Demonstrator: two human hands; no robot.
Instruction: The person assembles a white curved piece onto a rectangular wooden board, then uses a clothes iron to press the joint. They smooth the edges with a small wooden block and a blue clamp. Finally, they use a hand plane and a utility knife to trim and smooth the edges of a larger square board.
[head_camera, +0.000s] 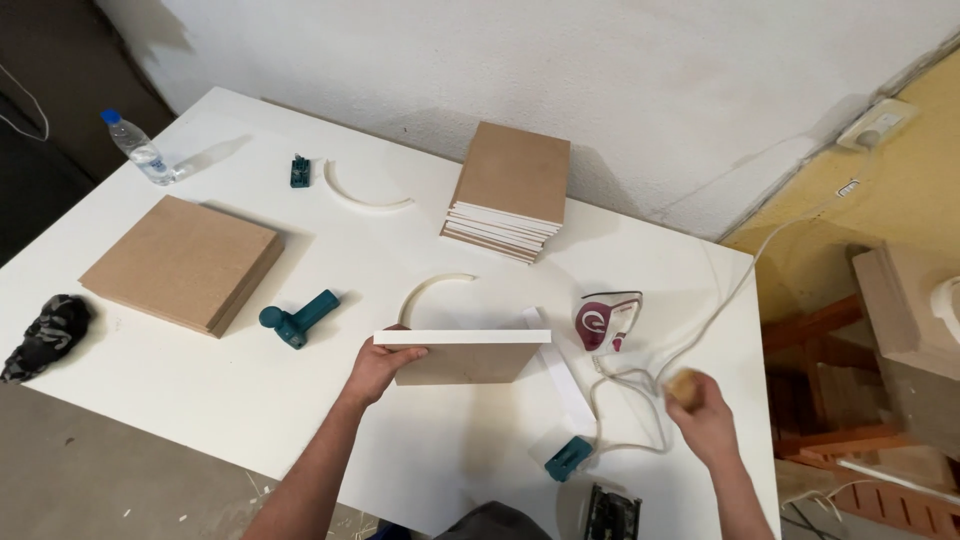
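Two hands at work over a white surface (300, 400). Left hand (380, 368) closed on the left end of a brown board (465, 362), held on edge at lower centre of the frame, its white-banded edge facing up. Right hand (700, 410), lower right, wrapped round a small tan block (684, 384), blurred, apart from the board. Step in hand, by my reading: finishing the banded edge; next move calls for the block brought flat to that edge while the left hand keeps the board upright. White strip (560, 375) lies just behind the board; a maroon and white iron (605, 322) right of it, cord trailing. Stacks of boards at upper centre (510, 190) and left (185, 262). Only container: clear bottle (140, 150), upper left, lying down, contents not discernible
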